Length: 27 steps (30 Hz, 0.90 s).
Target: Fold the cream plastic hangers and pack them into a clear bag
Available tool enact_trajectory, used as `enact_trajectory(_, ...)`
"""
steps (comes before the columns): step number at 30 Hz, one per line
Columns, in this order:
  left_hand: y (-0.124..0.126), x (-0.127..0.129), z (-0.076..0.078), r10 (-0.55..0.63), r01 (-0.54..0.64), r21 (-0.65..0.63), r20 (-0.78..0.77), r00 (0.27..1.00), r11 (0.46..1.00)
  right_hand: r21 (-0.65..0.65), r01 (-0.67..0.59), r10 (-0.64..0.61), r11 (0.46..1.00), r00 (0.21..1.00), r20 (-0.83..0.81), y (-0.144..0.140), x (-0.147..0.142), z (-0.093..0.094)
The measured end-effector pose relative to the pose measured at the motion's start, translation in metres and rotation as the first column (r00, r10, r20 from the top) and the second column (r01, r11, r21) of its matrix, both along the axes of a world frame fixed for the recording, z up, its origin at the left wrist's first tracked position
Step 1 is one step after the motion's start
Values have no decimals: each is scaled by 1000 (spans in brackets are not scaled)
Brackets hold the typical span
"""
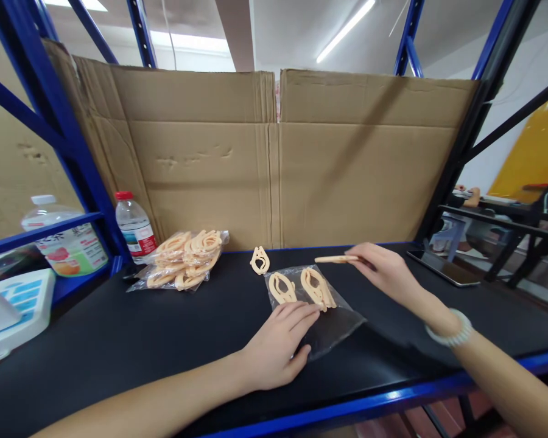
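Note:
My left hand (281,347) lies on a clear plastic bag (333,331), fingers stretched out and fingertips at the lower end of the peach folding hangers in it. Two groups show side by side: the left folding hanger (282,288) and the right folding hangers (317,287), which look stacked. Right of the bag and above the table, my right hand (383,271) pinches another folding hanger (335,260), seen edge-on. A loose folding hanger (260,261) rests on the black table just beyond the bag's far left corner.
Packed bags of hangers (187,258) are piled at the back left, beside a red-capped water bottle (136,228). A white device (18,310) stands far left, near a large bottle (68,237). A phone (442,268) lies right. Cardboard (210,164) walls the back.

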<state>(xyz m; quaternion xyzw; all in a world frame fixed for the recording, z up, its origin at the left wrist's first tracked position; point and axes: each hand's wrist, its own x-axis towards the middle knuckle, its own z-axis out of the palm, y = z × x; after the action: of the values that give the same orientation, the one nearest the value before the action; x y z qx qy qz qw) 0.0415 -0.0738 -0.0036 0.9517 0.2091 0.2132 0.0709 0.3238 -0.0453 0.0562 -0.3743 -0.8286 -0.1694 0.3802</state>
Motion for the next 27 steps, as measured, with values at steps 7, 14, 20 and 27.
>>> enact_trajectory(7, 0, 1, -3, 7, -10, 43, 57, 998, 999, 25, -13, 14, 1000, 1000, -22, -120, -22, -25)
enact_trajectory(14, 1, 2, -4, 2, -8, 62, 87, 996, 998, 155, -132, 77, 979, 945, 319, -72, -69, -49)
enact_trajectory(20, 1, 3, -6, 7, -12, 52, 86, 996, 999, 100, -35, -14, 994, 893, 450, -43, -92, -70)
enact_trajectory(27, 1, 2, -4, 8, -12, 47, 89, 996, 999, -62, -8, 35, 998, 897, 440, -46, -92, -67)
